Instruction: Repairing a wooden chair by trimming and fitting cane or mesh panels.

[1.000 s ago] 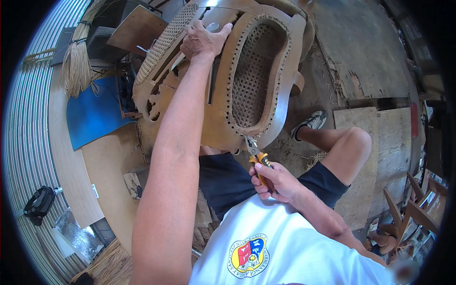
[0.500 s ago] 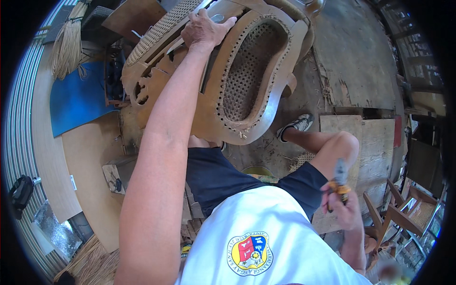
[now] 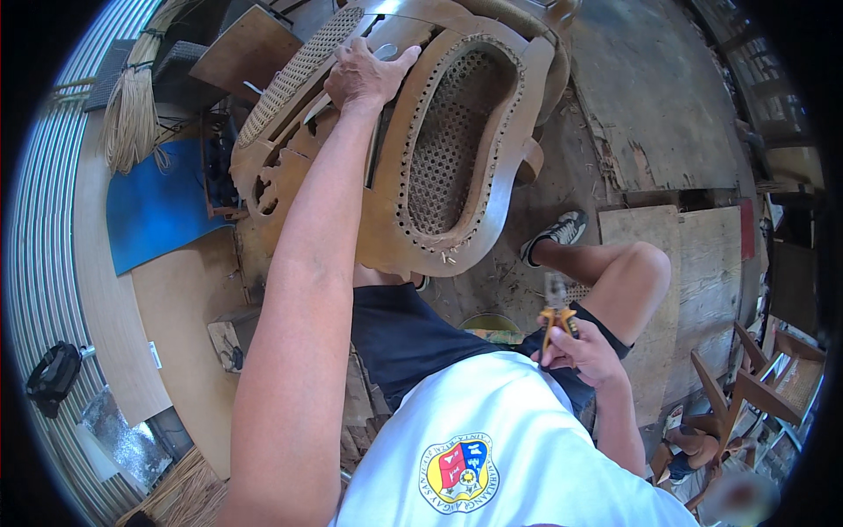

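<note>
A wooden seat frame [image 3: 382, 211], with a woven cane panel [image 3: 452, 145] set in an oval opening ringed by small holes, lies in front of me. My left hand [image 3: 364, 75] grips a wooden bar of this frame beside the oval opening, thumb spread to the right and fingers bent over the wood. Next to its fingers shows a small shiny, rounded piece [image 3: 385, 53], its kind unclear. In my right hand [image 3: 584, 351] are pliers [image 3: 558, 323] with yellow and black handles, jaws pointing away from me above my right thigh. The jaws are blurred; nothing shows between them.
Another cane panel [image 3: 299, 75] lies at the far left of the frame. A bundle of cane strands [image 3: 132, 114] hangs at left, near a blue sheet [image 3: 162, 206]. A green-rimmed basin [image 3: 492, 323] sits between my legs. Wooden chairs [image 3: 764, 386] and another person [image 3: 694, 448] are at right.
My right hand has brought the pliers leftward, from beside my right knee to above my thigh. My left hand stays on the wooden frame; the view has shifted slightly.
</note>
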Tool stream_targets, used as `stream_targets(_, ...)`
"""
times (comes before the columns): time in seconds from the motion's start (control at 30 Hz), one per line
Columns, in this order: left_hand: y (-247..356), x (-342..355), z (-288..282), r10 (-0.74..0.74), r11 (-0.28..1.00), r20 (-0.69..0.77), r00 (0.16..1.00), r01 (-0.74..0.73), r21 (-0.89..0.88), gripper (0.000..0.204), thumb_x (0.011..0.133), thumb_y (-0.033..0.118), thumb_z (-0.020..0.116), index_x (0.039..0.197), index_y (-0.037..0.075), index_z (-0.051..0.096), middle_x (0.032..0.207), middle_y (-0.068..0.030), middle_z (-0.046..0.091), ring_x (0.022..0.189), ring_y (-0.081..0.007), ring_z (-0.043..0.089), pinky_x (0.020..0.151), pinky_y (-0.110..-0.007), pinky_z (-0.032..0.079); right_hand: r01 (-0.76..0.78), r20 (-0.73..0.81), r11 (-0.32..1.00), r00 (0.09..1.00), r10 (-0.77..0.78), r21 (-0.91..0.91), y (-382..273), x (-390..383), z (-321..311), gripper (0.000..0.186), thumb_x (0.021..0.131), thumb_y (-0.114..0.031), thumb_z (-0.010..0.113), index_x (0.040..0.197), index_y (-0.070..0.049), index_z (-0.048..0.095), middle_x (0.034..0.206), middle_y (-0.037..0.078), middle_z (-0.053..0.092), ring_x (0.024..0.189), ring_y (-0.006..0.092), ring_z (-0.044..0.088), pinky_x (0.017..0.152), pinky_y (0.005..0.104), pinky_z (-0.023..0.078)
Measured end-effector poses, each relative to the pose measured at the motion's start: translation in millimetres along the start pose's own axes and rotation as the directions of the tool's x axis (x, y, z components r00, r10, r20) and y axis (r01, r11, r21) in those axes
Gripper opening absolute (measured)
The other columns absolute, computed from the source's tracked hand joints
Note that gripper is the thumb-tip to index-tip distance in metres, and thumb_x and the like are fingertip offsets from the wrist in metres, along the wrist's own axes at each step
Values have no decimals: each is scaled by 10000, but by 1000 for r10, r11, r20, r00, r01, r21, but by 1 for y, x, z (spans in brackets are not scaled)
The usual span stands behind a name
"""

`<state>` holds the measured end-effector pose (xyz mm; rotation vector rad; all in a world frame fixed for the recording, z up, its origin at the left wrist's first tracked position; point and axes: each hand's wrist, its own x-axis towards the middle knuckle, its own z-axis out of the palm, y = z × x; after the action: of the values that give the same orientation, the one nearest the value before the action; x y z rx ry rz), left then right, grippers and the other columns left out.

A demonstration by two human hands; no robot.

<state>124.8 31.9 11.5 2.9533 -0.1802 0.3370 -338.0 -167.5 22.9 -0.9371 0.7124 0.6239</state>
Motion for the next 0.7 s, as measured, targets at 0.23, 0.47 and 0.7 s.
stream_targets(0.23, -6, 2, 2, 17, 1000, -16, 1000, -17, 3, 958, 710, 849, 591, 1310, 104, 533, 1264, -182, 561, 1048, -318, 669, 818, -459, 547, -77, 494, 929, 829, 261, -361, -37, 79, 26, 306, 1016, -319, 595, 1092, -23, 604, 947, 121, 736, 915, 184, 715, 808, 293, 569)
stream_targets(0.47, -5, 1, 1, 8, 1000, -22, 1000, -9, -6, 936, 713, 826, 614, 1290, 94, 536, 1234, -183, 566, 1033, -327, 674, 826, -470, 543, -130, 528, 960, 813, 246, -248, -43, 118, 31, 391, 955, -417, 670, 1116, -67, 604, 909, 115, 742, 933, 217, 722, 821, 349, 572)
stream_targets(0.7, -5, 0, 1, 12, 1000, -25, 1000, -12, -21, 922, 713, 824, 616, 1274, 96, 540, 1222, -188, 563, 1030, -318, 672, 824, -472, 540, -84, 606, 970, 767, 210, -230, -33, 128, 32, 539, 966, -383, 656, 1357, -36, 523, 893, 131, 743, 928, 214, 724, 796, 310, 573)
